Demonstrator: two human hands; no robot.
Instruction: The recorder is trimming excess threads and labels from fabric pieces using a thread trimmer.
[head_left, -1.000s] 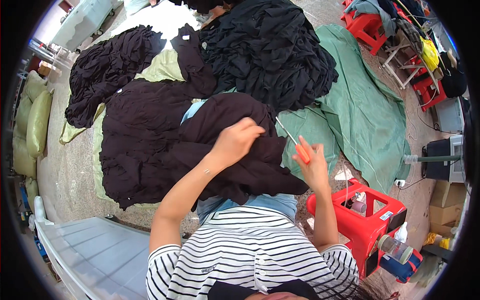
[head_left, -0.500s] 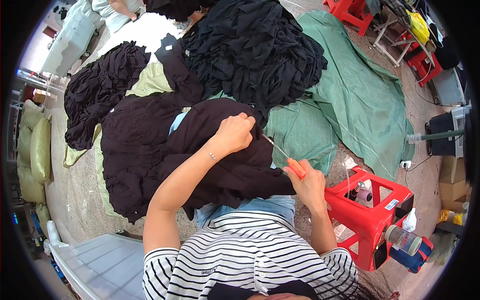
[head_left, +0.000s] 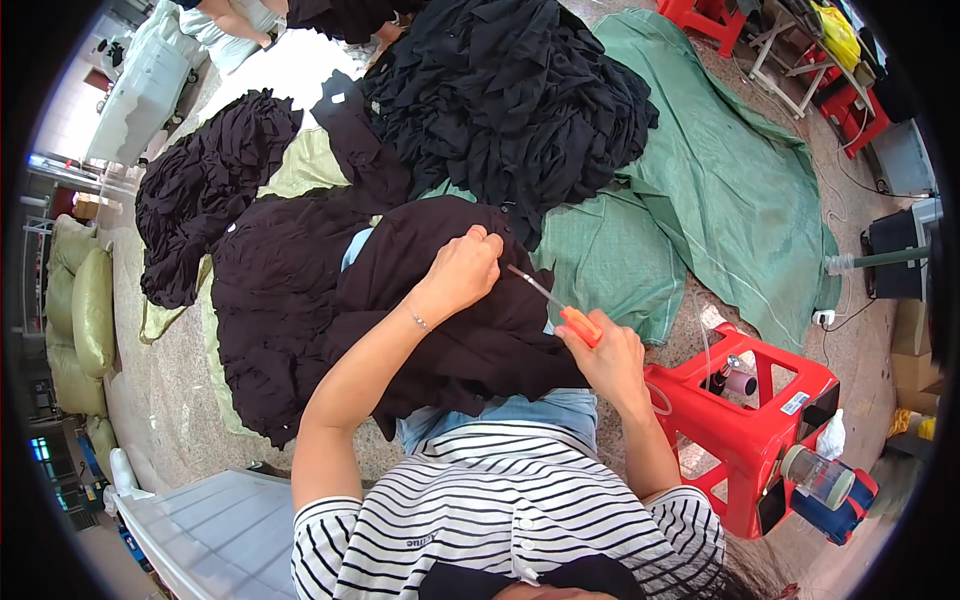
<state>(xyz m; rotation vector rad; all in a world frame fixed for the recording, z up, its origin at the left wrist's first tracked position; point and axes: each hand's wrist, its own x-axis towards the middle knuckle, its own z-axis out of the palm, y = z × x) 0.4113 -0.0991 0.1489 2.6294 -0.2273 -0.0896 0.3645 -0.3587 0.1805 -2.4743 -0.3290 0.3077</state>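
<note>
Dark brown-black cloth [head_left: 430, 345] is spread over my lap. My left hand [head_left: 460, 270] is closed in a pinch on its upper part, the fingertips pressed together. In my right hand [head_left: 608, 358] is a tool with an orange handle and a thin metal shaft [head_left: 582, 325]. Its shaft slants up and left over the cloth, with the tip a short way to the right of my left fingers. Whether the tip touches the cloth, I cannot tell. A patch of light blue fabric [head_left: 356, 248] shows beside the cloth's left edge.
Dark garments lie in a heap [head_left: 285, 300] at left and a large pile [head_left: 510, 100] ahead. Green sheeting [head_left: 730, 190] covers floor at right. Close to my right arm stands a red stool [head_left: 715, 415], a glass jar [head_left: 820, 478] by its side. A pale bin [head_left: 225, 530] is at lower left.
The orange-handled tool has moved slightly left and up, bringing its tip nearer my left hand. My left hand keeps its pinch on the cloth. The whole view has shifted a little.
</note>
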